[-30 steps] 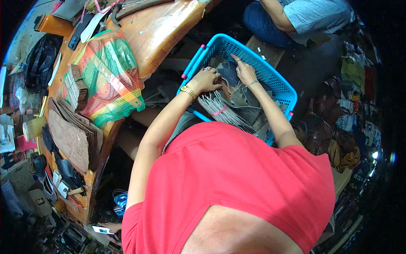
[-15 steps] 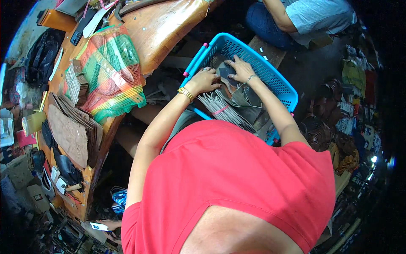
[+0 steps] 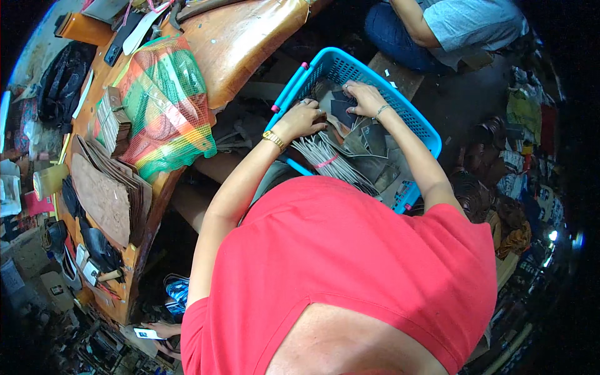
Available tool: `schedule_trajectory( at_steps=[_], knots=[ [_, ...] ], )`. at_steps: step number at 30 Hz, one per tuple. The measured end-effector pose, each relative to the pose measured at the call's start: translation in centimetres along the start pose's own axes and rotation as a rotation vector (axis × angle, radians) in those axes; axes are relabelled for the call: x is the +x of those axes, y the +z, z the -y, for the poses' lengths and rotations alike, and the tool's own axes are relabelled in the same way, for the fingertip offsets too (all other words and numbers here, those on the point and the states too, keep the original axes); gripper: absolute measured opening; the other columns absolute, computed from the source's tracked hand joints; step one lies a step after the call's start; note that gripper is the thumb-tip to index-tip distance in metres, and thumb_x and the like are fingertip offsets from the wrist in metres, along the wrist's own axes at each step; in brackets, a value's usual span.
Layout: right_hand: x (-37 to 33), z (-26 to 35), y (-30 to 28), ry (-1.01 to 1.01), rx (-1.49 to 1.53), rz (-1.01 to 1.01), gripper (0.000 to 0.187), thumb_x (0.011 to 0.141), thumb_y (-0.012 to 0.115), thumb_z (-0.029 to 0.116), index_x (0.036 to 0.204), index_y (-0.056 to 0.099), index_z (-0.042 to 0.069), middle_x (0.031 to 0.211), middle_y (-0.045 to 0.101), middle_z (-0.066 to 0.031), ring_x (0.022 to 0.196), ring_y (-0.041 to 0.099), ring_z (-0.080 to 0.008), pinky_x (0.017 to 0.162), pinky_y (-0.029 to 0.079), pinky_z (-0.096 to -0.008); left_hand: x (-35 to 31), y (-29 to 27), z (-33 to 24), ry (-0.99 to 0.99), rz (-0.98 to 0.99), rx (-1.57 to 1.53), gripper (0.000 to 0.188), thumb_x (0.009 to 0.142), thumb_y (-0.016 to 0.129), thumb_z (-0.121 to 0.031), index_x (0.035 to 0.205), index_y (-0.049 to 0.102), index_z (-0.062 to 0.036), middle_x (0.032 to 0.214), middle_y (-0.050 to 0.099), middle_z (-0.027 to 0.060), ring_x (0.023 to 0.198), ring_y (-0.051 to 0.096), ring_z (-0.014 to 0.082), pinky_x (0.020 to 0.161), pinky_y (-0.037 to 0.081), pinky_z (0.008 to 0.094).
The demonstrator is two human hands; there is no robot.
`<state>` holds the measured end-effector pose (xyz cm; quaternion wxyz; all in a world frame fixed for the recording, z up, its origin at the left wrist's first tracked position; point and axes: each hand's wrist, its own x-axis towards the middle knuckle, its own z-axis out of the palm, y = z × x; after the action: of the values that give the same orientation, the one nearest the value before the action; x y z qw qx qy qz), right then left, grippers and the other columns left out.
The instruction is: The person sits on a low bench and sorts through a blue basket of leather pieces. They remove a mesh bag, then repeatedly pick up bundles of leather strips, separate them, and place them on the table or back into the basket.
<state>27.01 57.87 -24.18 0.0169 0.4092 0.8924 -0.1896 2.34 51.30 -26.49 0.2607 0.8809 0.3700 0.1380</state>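
Observation:
A blue plastic basket [image 3: 420, 122] sits in front of me, holding flat grey and dark cut pieces [image 3: 365, 140] and a bundle of pale strips [image 3: 329, 162] tied with a pink band. My left hand [image 3: 305, 118], a gold watch on its wrist, rests inside the basket on the grey pieces, fingers curled over them. My right hand [image 3: 364, 98], wearing a thin bracelet, presses on a dark piece [image 3: 343, 111] near the basket's far wall. The two hands are close together. What the fingers grip is partly hidden.
A wooden workbench [image 3: 244, 37] runs along the left, carrying a striped mesh bag [image 3: 165, 109], stacks of brown cut sheets [image 3: 106, 194] and tools. Another person in a grey shirt and jeans [image 3: 437, 28] sits beyond the basket. Footwear and clutter lie on the floor at right.
Both hands have shifted toward the basket's far left corner and come closer together; the left hand moved from the basket's rim onto the pieces inside.

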Motion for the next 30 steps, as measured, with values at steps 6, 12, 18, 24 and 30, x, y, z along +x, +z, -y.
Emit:
schedule_trajectory(
  at_steps=[6, 12, 18, 24, 30],
  knots=[
    [-0.4, -0.2, 1.2, -0.05, 0.002, -0.06, 0.043, 0.064, 0.08, 0.021, 0.097, 0.057, 0.005, 0.098, 0.059, -0.0098, 0.093, 0.06, -0.0318, 0.077, 0.048, -0.0424, -0.2, 0.8, 0.4, 0.013, -0.02, -0.05, 0.033, 0.083, 0.064, -0.036, 0.099, 0.066, -0.007, 0.098, 0.059, 0.0137, 0.104, 0.053, 0.0326, 0.087, 0.045, 0.0432],
    [0.1, -1.1, 1.0, -0.079, -0.039, -0.077, 0.032, 0.064, 0.08, 0.023, 0.079, 0.06, 0.004, 0.093, 0.058, -0.0092, 0.089, 0.06, -0.031, 0.073, 0.047, -0.044, -0.1, 1.2, 0.9, 0.016, -0.028, -0.053, 0.035, 0.084, 0.064, -0.036, 0.099, 0.062, -0.0043, 0.099, 0.061, 0.0134, 0.103, 0.054, 0.0337, 0.087, 0.044, 0.043],
    [-1.6, -0.1, 0.0, 0.037, -0.005, -0.155, 0.029, 0.065, 0.079, 0.022, 0.077, 0.059, 0.004, 0.09, 0.056, -0.0106, 0.086, 0.06, -0.0327, 0.071, 0.047, -0.0447, 0.0, 0.1, 0.6, 0.019, 0.012, -0.087, 0.035, 0.081, 0.067, -0.037, 0.096, 0.062, -0.0062, 0.093, 0.061, 0.0123, 0.091, 0.053, 0.0332, 0.082, 0.044, 0.0431],
    [-3.4, 0.9, 0.1, 0.136, -0.027, -0.293, 0.026, 0.066, 0.077, 0.018, 0.08, 0.062, 0.003, 0.091, 0.057, -0.0114, 0.087, 0.059, -0.0328, 0.073, 0.047, -0.0447, 0.1, -0.9, -0.3, 0.004, 0.013, -0.035, 0.042, 0.077, 0.07, -0.041, 0.1, 0.063, -0.0065, 0.089, 0.06, 0.0123, 0.09, 0.052, 0.0331, 0.08, 0.044, 0.0429],
    [-3.5, 1.7, 0.5, 0.243, -0.089, -0.312, 0.033, 0.067, 0.076, 0.016, 0.095, 0.064, 0.004, 0.109, 0.055, -0.012, 0.095, 0.058, -0.0321, 0.08, 0.049, -0.043, 0.2, -1.3, -0.4, -0.001, 0.026, -0.009, 0.046, 0.077, 0.07, -0.042, 0.105, 0.063, -0.0068, 0.089, 0.059, 0.0126, 0.09, 0.052, 0.0331, 0.08, 0.044, 0.0427]
  ],
)
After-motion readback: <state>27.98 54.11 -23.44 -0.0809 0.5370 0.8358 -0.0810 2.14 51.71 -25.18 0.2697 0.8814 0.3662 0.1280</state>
